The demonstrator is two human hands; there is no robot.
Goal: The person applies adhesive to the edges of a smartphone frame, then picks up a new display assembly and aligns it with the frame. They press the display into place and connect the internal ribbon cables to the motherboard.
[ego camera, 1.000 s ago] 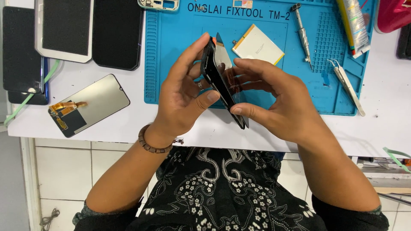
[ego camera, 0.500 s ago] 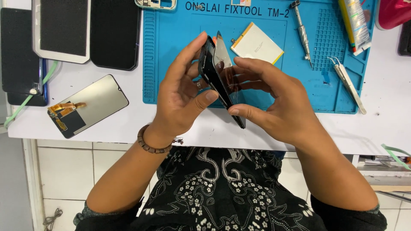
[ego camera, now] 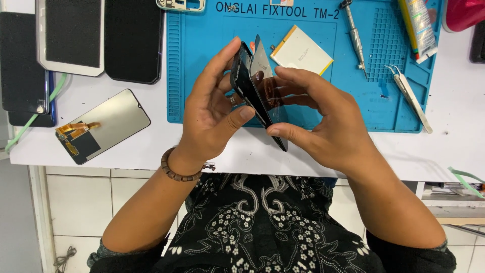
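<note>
Phone (ego camera: pixel 247 88) and its thin screen (ego camera: pixel 268 96) up in the air over the blue mat (ego camera: pixel 197 76). Left hand (ego camera: pixel 212 111) grasping the phone's edges, right hand (ego camera: pixel 318 116) pinching the screen. Light, stiff, probably easy to crack. Best held by the edges, never bent.

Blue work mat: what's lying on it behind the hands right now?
On the blue work mat: a flat white-and-yellow battery, a screwdriver, tweezers and a tube. The left hand, right hand and the black phone they hold hide the mat's middle.
</note>
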